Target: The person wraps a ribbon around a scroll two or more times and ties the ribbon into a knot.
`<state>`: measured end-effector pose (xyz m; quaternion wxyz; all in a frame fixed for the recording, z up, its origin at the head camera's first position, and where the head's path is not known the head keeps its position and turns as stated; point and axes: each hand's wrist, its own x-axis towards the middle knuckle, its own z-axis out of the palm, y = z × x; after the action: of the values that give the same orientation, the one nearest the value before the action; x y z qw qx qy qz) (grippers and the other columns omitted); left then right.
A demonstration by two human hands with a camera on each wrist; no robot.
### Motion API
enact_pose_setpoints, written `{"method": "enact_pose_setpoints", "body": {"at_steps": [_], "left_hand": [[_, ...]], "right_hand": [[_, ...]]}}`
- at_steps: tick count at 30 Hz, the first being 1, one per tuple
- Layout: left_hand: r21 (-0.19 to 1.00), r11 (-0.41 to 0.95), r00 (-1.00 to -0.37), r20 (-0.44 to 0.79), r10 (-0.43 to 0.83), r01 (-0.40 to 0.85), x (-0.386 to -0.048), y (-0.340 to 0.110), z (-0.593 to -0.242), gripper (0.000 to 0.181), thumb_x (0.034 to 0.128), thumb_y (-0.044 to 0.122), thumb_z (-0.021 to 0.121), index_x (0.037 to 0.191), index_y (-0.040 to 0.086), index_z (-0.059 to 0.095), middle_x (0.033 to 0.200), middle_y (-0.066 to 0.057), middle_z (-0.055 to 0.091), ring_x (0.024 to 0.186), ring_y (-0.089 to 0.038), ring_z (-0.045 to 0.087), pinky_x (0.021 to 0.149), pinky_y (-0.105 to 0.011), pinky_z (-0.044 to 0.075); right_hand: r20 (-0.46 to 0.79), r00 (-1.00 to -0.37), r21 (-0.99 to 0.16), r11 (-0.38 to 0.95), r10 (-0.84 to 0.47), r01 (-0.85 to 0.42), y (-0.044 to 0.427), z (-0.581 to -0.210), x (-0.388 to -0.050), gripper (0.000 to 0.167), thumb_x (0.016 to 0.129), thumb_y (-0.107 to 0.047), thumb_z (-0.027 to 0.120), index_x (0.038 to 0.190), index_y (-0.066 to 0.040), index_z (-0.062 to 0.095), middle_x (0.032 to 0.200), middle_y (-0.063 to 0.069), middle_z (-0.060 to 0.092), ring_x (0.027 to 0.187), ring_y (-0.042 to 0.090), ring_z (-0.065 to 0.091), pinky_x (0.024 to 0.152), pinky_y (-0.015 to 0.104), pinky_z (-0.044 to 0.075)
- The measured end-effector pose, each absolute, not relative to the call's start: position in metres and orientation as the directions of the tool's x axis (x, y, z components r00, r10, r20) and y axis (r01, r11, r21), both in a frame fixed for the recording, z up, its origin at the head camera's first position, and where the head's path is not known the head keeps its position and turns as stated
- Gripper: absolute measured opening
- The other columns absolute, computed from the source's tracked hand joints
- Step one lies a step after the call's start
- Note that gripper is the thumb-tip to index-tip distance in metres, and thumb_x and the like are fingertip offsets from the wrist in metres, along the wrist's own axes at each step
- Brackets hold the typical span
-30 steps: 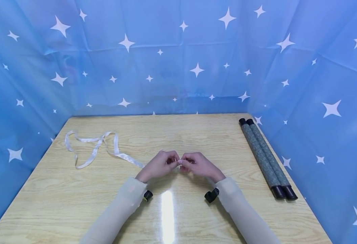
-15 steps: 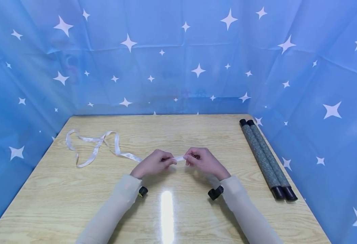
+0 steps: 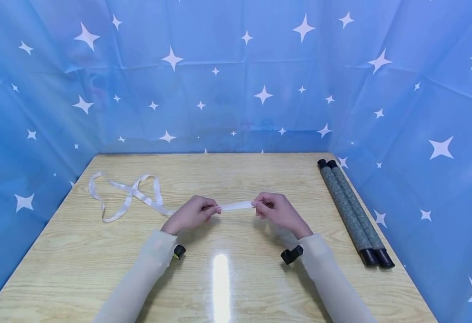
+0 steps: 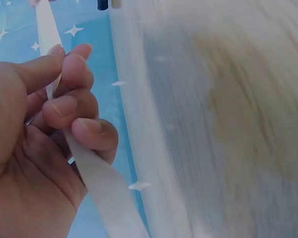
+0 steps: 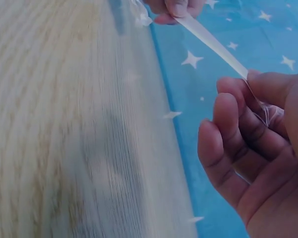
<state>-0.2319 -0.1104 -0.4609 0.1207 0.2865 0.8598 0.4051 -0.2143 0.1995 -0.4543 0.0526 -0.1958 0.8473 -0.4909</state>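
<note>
A white satin ribbon [image 3: 237, 206] is stretched nearly straight between both hands, above the middle of the table. At its right end, the right hand [image 3: 278, 211] pinches it between thumb and index finger, the other fingers loosely bent in the right wrist view. My left hand [image 3: 193, 213] pinches the ribbon between thumb and fingers; in the left wrist view the strip [image 4: 104, 186] runs on past the palm. From there the rest of the ribbon lies in loose loops on the table's left side. A short loose end shows inside the right hand [image 5: 268, 144].
Two grey speckled rolls [image 3: 351, 211] with black ends lie side by side along the right edge of the wooden table [image 3: 236, 172]. Blue curtains [image 3: 220, 112] with white stars stand behind and on both sides. Light glares off the table's near middle.
Both hands have drawn apart, the left to the left and the right to the right, baring a longer taut stretch of ribbon. The loops at left have shifted slightly.
</note>
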Motion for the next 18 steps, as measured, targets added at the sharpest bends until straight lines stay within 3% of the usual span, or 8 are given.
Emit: {"method": "enact_pose_setpoints", "body": {"at_steps": [9,18], "left_hand": [[0.704,0.585,-0.855,0.062,0.515,0.403,-0.233,-0.133,-0.458,0.023,0.1057,0.027,0.060,0.099,0.012,0.076,0.059,0.004,0.052,0.050,-0.007,0.039,0.054,-0.023,0.037],[0.620,0.662,-0.881,0.107,0.461,0.422,-0.236,-0.152,-0.455,0.019,0.1035,0.025,0.064,0.102,0.012,0.077,0.061,0.005,0.049,0.053,-0.007,0.036,0.058,-0.024,0.037]], "right_hand": [[0.090,-0.938,-0.864,0.443,-0.333,-0.240,0.216,-0.457,-0.217,0.033,0.103,-0.034,0.063,0.105,-0.002,0.072,0.081,0.005,0.069,0.073,0.027,0.067,0.070,0.034,0.058],[0.085,-0.955,-0.861,0.461,-0.283,-0.213,0.230,-0.457,-0.219,0.039,0.102,-0.041,0.064,0.104,-0.002,0.071,0.080,0.007,0.069,0.071,0.028,0.066,0.068,0.034,0.057]]}}
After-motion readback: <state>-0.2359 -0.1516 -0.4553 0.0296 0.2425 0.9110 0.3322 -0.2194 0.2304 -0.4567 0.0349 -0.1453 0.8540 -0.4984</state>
